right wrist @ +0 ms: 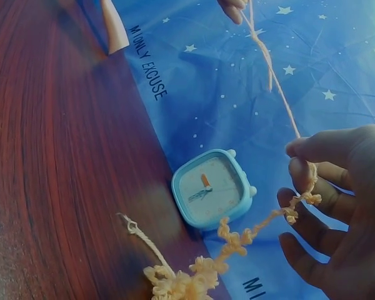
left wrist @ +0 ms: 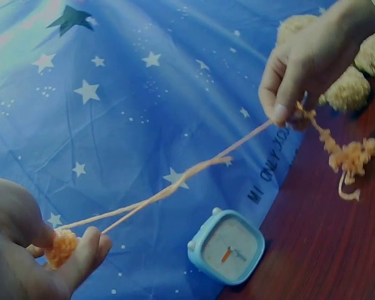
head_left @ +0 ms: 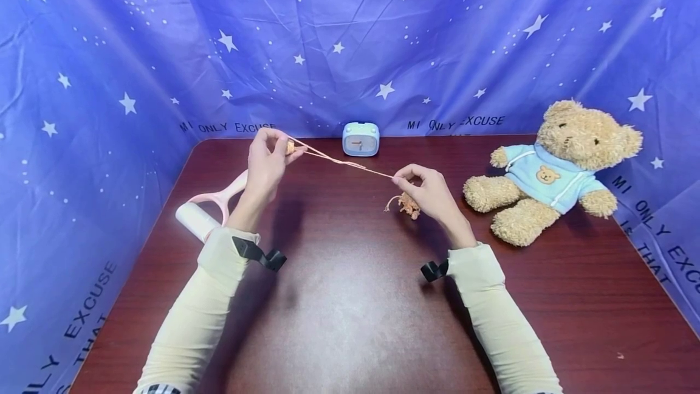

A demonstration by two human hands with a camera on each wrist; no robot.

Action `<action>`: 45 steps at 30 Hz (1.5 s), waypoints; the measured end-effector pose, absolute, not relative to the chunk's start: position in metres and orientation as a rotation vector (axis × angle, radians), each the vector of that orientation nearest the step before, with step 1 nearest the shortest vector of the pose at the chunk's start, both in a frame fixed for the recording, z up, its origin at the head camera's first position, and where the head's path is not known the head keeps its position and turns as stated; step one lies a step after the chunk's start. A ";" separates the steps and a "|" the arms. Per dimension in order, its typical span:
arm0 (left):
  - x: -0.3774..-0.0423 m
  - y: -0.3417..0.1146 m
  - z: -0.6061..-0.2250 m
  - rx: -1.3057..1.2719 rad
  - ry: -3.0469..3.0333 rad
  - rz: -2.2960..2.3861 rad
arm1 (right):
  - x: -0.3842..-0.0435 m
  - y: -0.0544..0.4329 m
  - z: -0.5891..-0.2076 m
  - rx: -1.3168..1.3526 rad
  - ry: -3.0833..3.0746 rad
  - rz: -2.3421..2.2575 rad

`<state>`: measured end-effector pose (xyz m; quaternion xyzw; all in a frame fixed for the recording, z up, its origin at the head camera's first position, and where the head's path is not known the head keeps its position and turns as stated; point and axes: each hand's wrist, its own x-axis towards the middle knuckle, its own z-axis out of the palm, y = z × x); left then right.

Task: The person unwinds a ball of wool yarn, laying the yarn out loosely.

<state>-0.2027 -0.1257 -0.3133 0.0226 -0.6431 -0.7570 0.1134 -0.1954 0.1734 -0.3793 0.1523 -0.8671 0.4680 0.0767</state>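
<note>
My left hand (head_left: 265, 163) grips a small ball of orange yarn (left wrist: 62, 249) between thumb and fingers. From it two strands of yarn (left wrist: 140, 205) run toward the right and twist together, with one loose end sticking out. My right hand (head_left: 429, 190) pinches the single strand beyond the twist between thumb and forefinger, so the yarn stretches taut above the table. Below the right fingers hangs a bumpy crocheted piece (right wrist: 194, 275) of the same orange yarn, with a short tail (right wrist: 150, 244) at its lower end.
A light blue clock (head_left: 361, 140) stands at the table's back edge, between the hands. A white lint roller (head_left: 198, 222) with a pink handle lies beside the left forearm. A teddy bear (head_left: 547, 175) in a blue hoodie sits at right. Behind hangs a starry blue cloth (head_left: 339, 78).
</note>
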 end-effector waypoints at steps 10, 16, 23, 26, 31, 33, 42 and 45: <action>-0.203 -0.130 -0.313 0.137 -2.025 -2.184 | -0.197 0.175 -0.380 0.469 -2.598 1.382; -0.203 -0.130 -0.315 0.084 -1.993 -2.291 | -0.196 0.176 -0.380 0.447 -2.623 1.378; -0.203 -0.132 -0.316 0.043 -2.039 -2.270 | -0.195 0.176 -0.382 0.439 -2.633 1.380; -0.203 -0.132 -0.316 0.080 -2.075 -2.235 | -0.195 0.176 -0.382 0.438 -2.631 1.377; -0.201 -0.133 -0.313 0.133 -2.093 -2.278 | -0.195 0.176 -0.383 0.435 -2.629 1.366; -0.201 -0.133 -0.312 0.137 -2.047 -2.379 | -0.195 0.175 -0.383 0.437 -2.625 1.366; -0.200 -0.136 -0.316 -0.007 -2.191 -2.236 | -0.195 0.178 -0.382 0.430 -2.611 1.364; -0.201 -0.136 -0.317 0.035 -2.297 -2.008 | -0.195 0.180 -0.381 0.416 -2.607 1.346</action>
